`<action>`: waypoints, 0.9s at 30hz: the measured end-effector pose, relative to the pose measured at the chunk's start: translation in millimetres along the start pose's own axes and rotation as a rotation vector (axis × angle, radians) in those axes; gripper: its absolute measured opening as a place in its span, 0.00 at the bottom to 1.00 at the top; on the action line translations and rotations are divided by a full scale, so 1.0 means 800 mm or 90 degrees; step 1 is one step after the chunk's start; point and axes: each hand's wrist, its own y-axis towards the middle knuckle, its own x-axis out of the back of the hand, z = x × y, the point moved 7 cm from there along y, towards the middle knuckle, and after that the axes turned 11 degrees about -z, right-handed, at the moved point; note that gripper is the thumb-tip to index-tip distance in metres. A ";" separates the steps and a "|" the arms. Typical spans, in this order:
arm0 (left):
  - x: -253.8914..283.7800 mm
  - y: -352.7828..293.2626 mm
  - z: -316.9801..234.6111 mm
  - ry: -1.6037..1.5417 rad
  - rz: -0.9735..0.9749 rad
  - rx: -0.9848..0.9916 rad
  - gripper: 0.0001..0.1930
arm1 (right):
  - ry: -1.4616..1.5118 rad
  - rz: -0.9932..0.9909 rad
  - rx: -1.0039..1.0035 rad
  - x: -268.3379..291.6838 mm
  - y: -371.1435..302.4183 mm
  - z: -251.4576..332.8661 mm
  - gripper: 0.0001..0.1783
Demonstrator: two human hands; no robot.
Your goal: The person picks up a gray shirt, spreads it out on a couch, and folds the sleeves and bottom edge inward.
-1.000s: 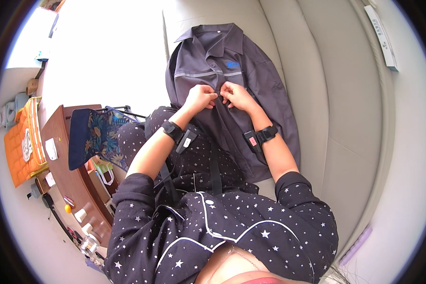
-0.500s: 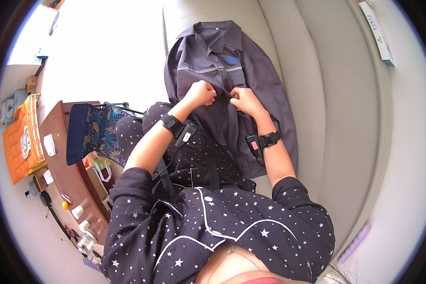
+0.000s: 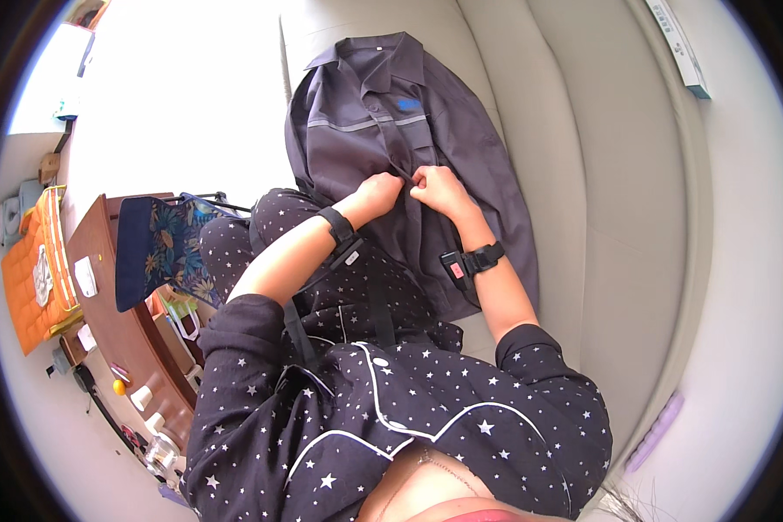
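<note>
A dark grey long-sleeved work jacket (image 3: 487, 200) lies front up on the beige sofa (image 3: 600, 226), its collar pointing away from me. It has a pale stripe across the chest and a small blue mark on one side. My left hand (image 3: 379, 193) is closed on the jacket's front edge at mid-chest. Close beside it, my right hand (image 3: 437, 188) pinches the other front edge. The two hands nearly meet at the opening. Whatever button lies between the fingertips is hidden. Higher up, the front is closed with a button (image 3: 373, 109) showing.
A folding chair with leaf-patterned fabric (image 3: 170, 252) stands at left, by a brown wooden table (image 3: 117, 296). An orange cushion (image 3: 35, 270) lies farther left. A long white box (image 3: 677, 43) rests on the sofa's back at upper right. A purple strip-shaped object (image 3: 657, 431) is at lower right.
My hands have drawn closer together at the jacket's front opening. The view has shifted a little, so the jacket sits slightly farther left.
</note>
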 end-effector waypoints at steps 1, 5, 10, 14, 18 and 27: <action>-0.004 0.000 0.002 0.001 0.001 0.000 0.11 | 0.029 0.023 -0.028 -0.006 -0.002 -0.005 0.14; -0.008 -0.005 0.009 0.005 -0.030 -0.007 0.08 | 0.149 0.065 -0.129 -0.013 -0.010 -0.011 0.14; 0.018 -0.007 -0.008 -0.159 -0.074 -0.010 0.06 | 0.297 0.051 -0.202 -0.021 -0.012 -0.044 0.15; 0.035 -0.028 -0.002 -0.313 -0.023 0.132 0.05 | 0.411 0.138 -0.240 -0.024 -0.018 -0.038 0.14; 0.038 -0.052 0.003 -0.435 0.048 0.238 0.04 | 0.397 0.231 -0.217 -0.016 -0.025 -0.028 0.12; 0.048 -0.070 -0.017 -0.491 0.095 0.261 0.04 | 0.347 0.412 -0.205 -0.015 -0.040 -0.014 0.07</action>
